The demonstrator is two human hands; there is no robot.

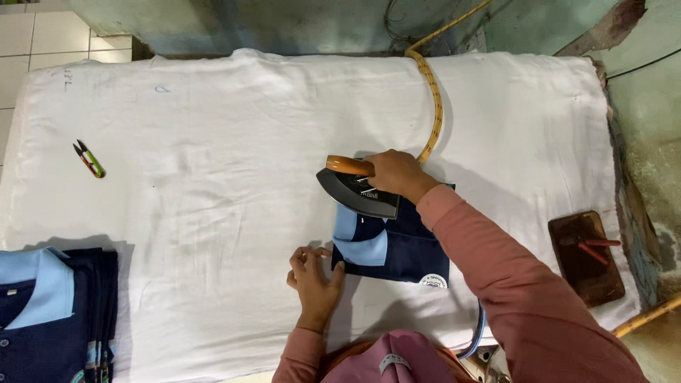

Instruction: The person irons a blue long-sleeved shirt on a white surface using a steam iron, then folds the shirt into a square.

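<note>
Right hand [399, 174]: clamped on the handle of the iron [357, 191], which sits on the shirt [397, 248]. Left hand [314, 278]: fingers loosely spread, pinning the shirt's left edge near the table's [213, 184] front edge. Left end: clippers [89, 159]. Front left corner: shirt stack [53, 312].

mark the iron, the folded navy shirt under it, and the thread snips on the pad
iron [358, 195], head view, on its dark body below the wooden handle.
folded navy shirt [404, 248], head view, on the dark fabric right of the light blue collar.
thread snips [89, 159], head view, mid-length of the tool.
</note>
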